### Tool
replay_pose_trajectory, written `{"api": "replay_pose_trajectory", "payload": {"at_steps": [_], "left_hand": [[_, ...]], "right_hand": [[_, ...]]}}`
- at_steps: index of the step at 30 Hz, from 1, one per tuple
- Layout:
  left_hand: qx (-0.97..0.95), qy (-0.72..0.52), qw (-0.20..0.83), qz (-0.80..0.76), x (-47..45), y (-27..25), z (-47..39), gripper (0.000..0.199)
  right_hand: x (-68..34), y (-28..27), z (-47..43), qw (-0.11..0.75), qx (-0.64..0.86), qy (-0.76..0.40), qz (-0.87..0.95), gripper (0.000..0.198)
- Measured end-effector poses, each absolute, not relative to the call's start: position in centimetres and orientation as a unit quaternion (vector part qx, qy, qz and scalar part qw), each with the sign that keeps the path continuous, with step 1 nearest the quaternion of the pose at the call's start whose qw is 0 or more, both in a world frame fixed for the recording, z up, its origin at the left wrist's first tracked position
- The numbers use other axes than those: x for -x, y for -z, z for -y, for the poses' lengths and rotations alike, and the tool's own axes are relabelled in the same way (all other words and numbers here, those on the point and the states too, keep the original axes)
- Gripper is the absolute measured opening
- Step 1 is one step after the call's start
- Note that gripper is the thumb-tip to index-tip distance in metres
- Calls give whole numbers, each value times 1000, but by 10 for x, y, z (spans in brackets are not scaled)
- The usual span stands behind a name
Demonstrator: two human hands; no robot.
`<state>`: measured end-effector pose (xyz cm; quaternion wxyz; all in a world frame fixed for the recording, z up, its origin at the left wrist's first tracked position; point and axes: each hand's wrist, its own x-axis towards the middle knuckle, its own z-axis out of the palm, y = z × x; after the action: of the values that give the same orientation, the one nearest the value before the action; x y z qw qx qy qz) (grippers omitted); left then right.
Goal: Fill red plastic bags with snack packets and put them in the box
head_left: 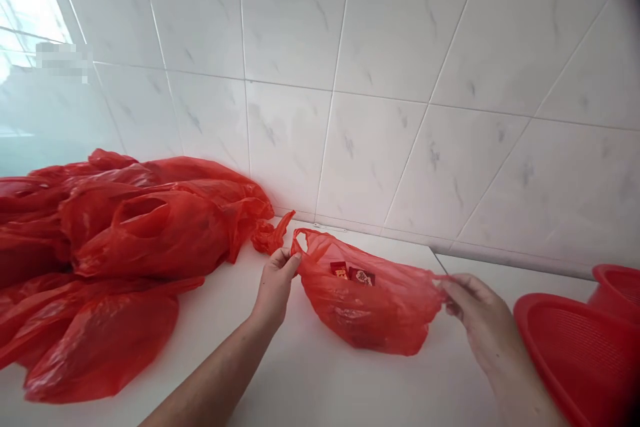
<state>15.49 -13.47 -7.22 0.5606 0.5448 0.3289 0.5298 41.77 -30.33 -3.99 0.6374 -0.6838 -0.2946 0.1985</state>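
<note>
A thin red plastic bag (370, 320) is stretched sideways between my two hands over the white tabletop (310, 387). My left hand (277, 280) pinches one handle loop at the bag's left end. At the other end, my right hand (470, 303) grips the opposite handle, its fingertips partly hidden. Two small dark red wrapped packets, a left packet (339, 271) and a right packet (362, 276), show at the bag's mouth. More contents look dark through the film, but I cannot make out what they are.
A large heap of red plastic bags (150, 233) covers the left side. A crumpled red bag (270, 235) lies by the wall, near my left hand. Red plastic baskets (575, 327) stand at the right edge. A tiled wall (290, 127) rises behind the tabletop.
</note>
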Motion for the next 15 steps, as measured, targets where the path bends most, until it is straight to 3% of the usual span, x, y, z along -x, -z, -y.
{"api": "replay_pose_trajectory", "payload": {"at_steps": [3, 6, 15], "left_hand": [[-519, -552, 588, -284, -156, 40, 140, 25], [-503, -581, 600, -224, -158, 8, 144, 22], [-446, -568, 686, -81, -177, -43, 146, 20]], "right_hand": [[-410, 15, 283, 780, 537, -189, 259, 29], [-400, -9, 263, 851, 430, -211, 214, 34], [-385, -34, 227, 873, 281, -338, 212, 28]]}}
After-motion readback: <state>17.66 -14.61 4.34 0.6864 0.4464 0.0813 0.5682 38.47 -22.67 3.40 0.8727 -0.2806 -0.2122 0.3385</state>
